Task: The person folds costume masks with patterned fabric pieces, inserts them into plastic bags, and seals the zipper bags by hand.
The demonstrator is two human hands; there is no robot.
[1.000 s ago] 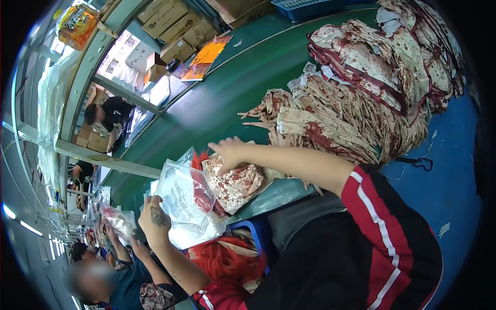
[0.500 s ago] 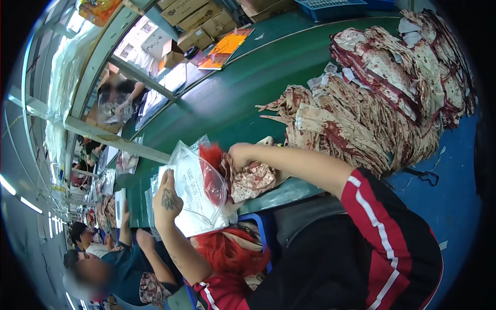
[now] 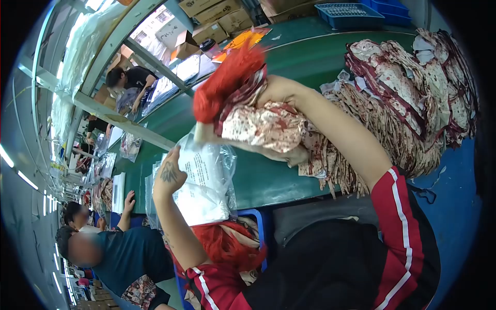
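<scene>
My right hand (image 3: 279,92) is closed on a bundled costume (image 3: 263,126) of cream cloth spattered with dark red. A tuft of bright red wig hair (image 3: 227,82) sticks out at its left end, blurred by motion. The bundle hangs above the bench, over the far edge of the clear plastic bags. My left hand (image 3: 170,174), with a dark mark on its back, is at the left edge of the top clear plastic bag (image 3: 206,178). Its fingers look closed on the bag's edge, though the fingertips are partly hidden. Printed text shows on the bag.
Spattered cloth pieces (image 3: 392,98) are heaped on the right of the green bench (image 3: 170,116). A blue crate (image 3: 261,232) with red wig hair stands below the bags. A metal post (image 3: 119,116) crosses at left. Co-workers (image 3: 113,253) are at left and across the bench.
My right hand has lifted the costume and red hair up and away from the bag, toward the far side of the bench. My left hand has stayed almost in place at the bag.
</scene>
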